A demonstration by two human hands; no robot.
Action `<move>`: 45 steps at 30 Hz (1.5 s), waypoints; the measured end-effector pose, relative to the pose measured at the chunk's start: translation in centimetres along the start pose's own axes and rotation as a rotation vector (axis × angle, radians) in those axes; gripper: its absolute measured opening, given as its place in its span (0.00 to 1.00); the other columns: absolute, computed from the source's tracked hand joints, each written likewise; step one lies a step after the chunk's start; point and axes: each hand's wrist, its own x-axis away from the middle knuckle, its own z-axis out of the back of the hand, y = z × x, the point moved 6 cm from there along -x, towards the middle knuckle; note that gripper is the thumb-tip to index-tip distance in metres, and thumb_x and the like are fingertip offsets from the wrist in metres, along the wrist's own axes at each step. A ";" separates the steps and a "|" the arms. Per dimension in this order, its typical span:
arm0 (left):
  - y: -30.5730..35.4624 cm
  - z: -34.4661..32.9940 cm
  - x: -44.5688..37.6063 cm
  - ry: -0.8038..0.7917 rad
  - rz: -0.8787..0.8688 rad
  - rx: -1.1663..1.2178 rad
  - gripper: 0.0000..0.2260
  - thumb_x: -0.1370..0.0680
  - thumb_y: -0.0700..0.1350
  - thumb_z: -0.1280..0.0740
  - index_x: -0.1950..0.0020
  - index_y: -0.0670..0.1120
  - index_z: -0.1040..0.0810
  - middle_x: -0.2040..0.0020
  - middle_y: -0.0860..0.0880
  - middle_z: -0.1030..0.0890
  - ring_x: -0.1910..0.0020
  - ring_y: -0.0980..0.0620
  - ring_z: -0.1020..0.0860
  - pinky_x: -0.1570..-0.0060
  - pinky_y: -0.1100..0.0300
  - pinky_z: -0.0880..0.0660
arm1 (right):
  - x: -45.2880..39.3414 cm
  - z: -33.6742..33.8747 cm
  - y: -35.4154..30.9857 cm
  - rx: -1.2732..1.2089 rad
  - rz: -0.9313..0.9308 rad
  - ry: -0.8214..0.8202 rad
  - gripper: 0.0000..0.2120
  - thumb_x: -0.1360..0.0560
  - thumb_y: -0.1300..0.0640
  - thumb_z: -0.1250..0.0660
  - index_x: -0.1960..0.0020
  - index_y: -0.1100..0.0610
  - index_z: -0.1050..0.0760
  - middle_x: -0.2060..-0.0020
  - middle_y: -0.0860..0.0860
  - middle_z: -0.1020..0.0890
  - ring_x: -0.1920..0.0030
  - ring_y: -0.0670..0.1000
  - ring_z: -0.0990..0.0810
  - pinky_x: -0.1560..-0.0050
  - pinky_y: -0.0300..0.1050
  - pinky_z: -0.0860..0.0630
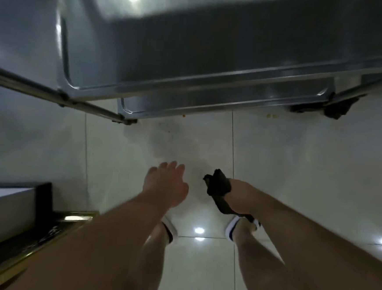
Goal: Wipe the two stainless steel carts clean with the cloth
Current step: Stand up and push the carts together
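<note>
Tiled floor (pixel 298 164) below the cart (pixel 192 60); my right hand (pixel 239 192) gripped the cloth (pixel 217 186), left hand (pixel 164 184) spread, ready to start wiping its top.

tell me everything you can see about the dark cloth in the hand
The cloth is dark, almost black, soft and crumpled. The right hand holds it in its grip, bunched above the fingers, with a loose tail hanging back under the wrist toward the shoe. It is held in the air over the pale tiled floor, short of the steel cart, touching neither. The left hand is apart from it.
</note>
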 end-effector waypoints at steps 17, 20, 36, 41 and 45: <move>6.1 19.0 31.7 0.220 0.019 0.334 0.27 0.16 0.57 0.42 0.17 0.53 0.39 0.20 0.51 0.33 0.23 0.47 0.33 0.29 0.47 0.34 | 37.0 9.8 -12.8 0.298 -0.013 0.245 0.14 0.17 0.63 0.42 0.34 0.57 0.26 0.43 0.58 0.19 0.51 0.55 0.23 0.55 0.44 0.31; 5.4 21.4 34.7 0.282 -0.035 0.327 0.29 0.16 0.58 0.44 0.16 0.53 0.42 0.18 0.51 0.35 0.22 0.46 0.34 0.27 0.47 0.35 | 41.5 9.5 -14.0 0.275 -0.012 0.337 0.14 0.17 0.62 0.42 0.34 0.53 0.27 0.47 0.56 0.19 0.53 0.55 0.22 0.55 0.47 0.27; 14.7 32.4 45.8 0.564 -0.275 0.205 0.31 0.16 0.62 0.45 0.14 0.54 0.44 0.15 0.52 0.41 0.18 0.47 0.40 0.22 0.44 0.39 | 62.7 12.0 -10.6 0.007 -0.029 0.716 0.09 0.21 0.59 0.37 0.42 0.55 0.23 0.51 0.57 0.17 0.54 0.57 0.17 0.60 0.48 0.21; 23.2 35.8 47.1 0.605 -0.284 0.161 0.31 0.15 0.62 0.46 0.14 0.53 0.45 0.14 0.52 0.42 0.17 0.47 0.42 0.22 0.45 0.40 | 68.9 16.8 -5.4 0.038 -0.013 0.855 0.07 0.22 0.58 0.35 0.46 0.57 0.22 0.54 0.58 0.16 0.54 0.60 0.16 0.60 0.51 0.18; 32.0 38.2 49.4 0.662 -0.316 0.163 0.27 0.16 0.59 0.43 0.17 0.54 0.38 0.18 0.52 0.36 0.19 0.48 0.37 0.25 0.47 0.38 | 73.1 20.9 0.7 -0.027 0.029 0.947 0.06 0.21 0.57 0.37 0.49 0.57 0.22 0.62 0.55 0.19 0.65 0.55 0.20 0.75 0.42 0.27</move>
